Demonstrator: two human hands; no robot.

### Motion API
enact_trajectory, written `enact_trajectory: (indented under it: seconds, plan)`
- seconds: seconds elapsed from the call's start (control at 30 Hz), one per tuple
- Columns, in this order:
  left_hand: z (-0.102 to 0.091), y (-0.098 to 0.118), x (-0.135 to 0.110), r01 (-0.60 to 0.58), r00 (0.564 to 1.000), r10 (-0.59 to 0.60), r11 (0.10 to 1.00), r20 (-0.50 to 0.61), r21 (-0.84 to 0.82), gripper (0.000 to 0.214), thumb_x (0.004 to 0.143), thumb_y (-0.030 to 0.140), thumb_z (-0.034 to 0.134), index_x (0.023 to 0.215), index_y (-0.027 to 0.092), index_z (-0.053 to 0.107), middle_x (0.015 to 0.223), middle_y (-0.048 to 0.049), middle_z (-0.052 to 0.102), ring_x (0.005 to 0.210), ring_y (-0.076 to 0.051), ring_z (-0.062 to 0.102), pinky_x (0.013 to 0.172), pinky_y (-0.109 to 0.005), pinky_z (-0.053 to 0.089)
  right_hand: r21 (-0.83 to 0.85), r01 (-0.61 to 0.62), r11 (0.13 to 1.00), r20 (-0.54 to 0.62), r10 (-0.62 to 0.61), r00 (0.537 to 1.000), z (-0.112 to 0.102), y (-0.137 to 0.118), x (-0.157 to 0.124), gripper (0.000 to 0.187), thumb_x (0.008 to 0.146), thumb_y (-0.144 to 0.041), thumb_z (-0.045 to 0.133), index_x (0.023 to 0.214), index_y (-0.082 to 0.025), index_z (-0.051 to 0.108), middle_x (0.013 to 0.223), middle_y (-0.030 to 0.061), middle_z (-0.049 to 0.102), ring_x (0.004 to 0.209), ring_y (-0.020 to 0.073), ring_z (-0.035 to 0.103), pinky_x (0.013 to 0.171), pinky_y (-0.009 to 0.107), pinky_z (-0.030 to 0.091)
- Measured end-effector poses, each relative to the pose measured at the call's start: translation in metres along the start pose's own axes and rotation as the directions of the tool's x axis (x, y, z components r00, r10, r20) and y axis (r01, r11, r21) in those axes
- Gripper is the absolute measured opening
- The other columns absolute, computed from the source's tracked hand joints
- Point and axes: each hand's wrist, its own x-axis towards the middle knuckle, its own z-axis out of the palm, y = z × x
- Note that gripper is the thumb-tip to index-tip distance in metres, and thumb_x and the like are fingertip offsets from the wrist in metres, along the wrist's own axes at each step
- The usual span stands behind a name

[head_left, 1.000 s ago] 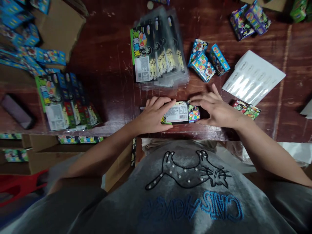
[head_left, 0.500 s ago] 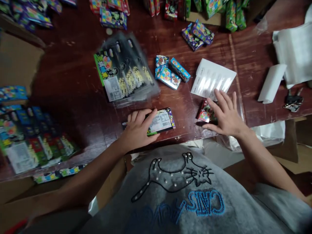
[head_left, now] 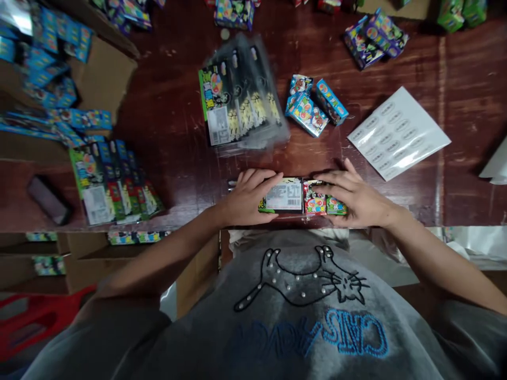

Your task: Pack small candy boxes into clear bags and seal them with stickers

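My left hand (head_left: 247,196) lies on the left end of a flat black printed pack (head_left: 283,195) with a white barcode label, at the near edge of the dark wooden table (head_left: 170,116). My right hand (head_left: 354,196) rests, fingers stretched, on small red and green boxes (head_left: 320,203) pressed against the pack's right end. Both hands press down flat on these items.
A clear-wrapped stack of black packs (head_left: 241,100) lies beyond the hands. Blue boxes (head_left: 312,108) and a white sticker sheet (head_left: 398,132) sit to the right. Finished packs (head_left: 113,182) and a dark object (head_left: 47,200) lie left, by a cardboard box (head_left: 103,74). Purple boxes (head_left: 374,37) sit far right.
My right hand came back from the right with the small red and green boxes and set them against the black pack. The left hand stayed on the pack.
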Motion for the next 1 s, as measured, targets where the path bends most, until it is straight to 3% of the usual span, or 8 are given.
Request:
enact_trajectory:
  seconds: [0.17,0.33,0.4,0.5,0.73,0.9,1.0]
  plan:
    - [0.004,0.0,-0.002,-0.008,0.997,0.009,1.0,-0.071,0.022,0.102,0.088,0.046,0.081,0.172,0.025,0.028,0.151,-0.0159,0.053,0.133,-0.037,0.05,0.116,-0.053,0.04,0.003,-0.005,1.0,-0.001,0.005,1.0,0.013,0.003,0.029,0.07,0.097,-0.054,0.073,0.157,-0.025,0.054,0.16,0.0159,0.062,0.148,0.0361,0.059,0.135,0.074,0.021]
    - [0.003,0.003,-0.004,0.098,0.992,-0.095,0.994,-0.078,0.038,0.101,0.088,0.047,0.081,0.172,0.026,0.029,0.153,-0.0163,0.052,0.132,-0.038,0.049,0.114,-0.055,0.041,-0.072,-0.134,0.988,-0.012,0.133,0.991,0.003,-0.01,0.023,0.115,0.085,-0.077,0.076,0.174,-0.028,0.024,0.178,0.0199,0.036,0.163,0.0457,0.038,0.134,0.08,0.012]
    - [0.002,0.005,-0.004,0.103,0.992,-0.099,0.994,-0.078,0.047,0.101,0.087,0.046,0.082,0.171,0.025,0.031,0.152,-0.0166,0.053,0.132,-0.039,0.049,0.113,-0.055,0.041,-0.121,-0.181,0.976,-0.052,0.176,0.983,-0.004,-0.011,0.015,0.107,0.088,-0.071,0.078,0.173,-0.029,0.029,0.17,0.0196,0.049,0.157,0.0468,0.046,0.133,0.082,0.008]
    - [0.002,0.006,-0.001,0.078,0.994,-0.072,0.995,-0.082,0.067,0.102,0.085,0.043,0.084,0.17,0.022,0.032,0.151,-0.0171,0.053,0.131,-0.039,0.05,0.112,-0.054,0.042,-0.112,-0.146,0.983,-0.045,0.141,0.989,-0.01,-0.007,0.013,0.085,0.095,-0.059,0.076,0.167,-0.028,0.041,0.151,0.015,0.068,0.144,0.0407,0.06,0.134,0.08,0.01]
    - [-0.002,0.001,0.003,0.003,0.996,-0.002,1.0,-0.086,0.02,0.102,0.084,0.039,0.083,0.17,0.024,0.03,0.152,-0.0156,0.053,0.135,-0.037,0.049,0.118,-0.054,0.041,0.022,-0.061,0.998,0.044,0.06,0.997,-0.012,0.025,0.04,0.084,0.091,-0.06,0.08,0.162,-0.028,0.049,0.15,0.0124,0.069,0.144,0.0373,0.061,0.136,0.076,0.005]
    - [-0.001,0.013,0.008,0.16,0.978,-0.162,0.987,-0.134,-0.026,0.098,0.082,0.035,0.086,0.166,0.021,0.037,0.148,-0.0166,0.053,0.136,-0.04,0.051,0.12,-0.06,0.043,0.045,-0.06,0.997,0.001,0.06,0.998,-0.012,0.027,0.057,0.08,0.087,-0.065,0.082,0.154,-0.029,0.057,0.148,0.0114,0.071,0.145,0.0369,0.061,0.138,0.073,0.006]
    - [-0.002,0.029,0.014,0.316,0.912,-0.34,0.939,-0.23,-0.136,0.106,0.08,0.035,0.09,0.168,0.024,0.032,0.151,-0.0174,0.048,0.141,-0.042,0.051,0.12,-0.062,0.046,0.05,-0.127,0.991,-0.107,0.132,0.986,-0.01,0.013,0.06,0.077,0.091,-0.061,0.081,0.156,-0.03,0.055,0.161,0.0134,0.062,0.154,0.039,0.053,0.137,0.073,0.016]
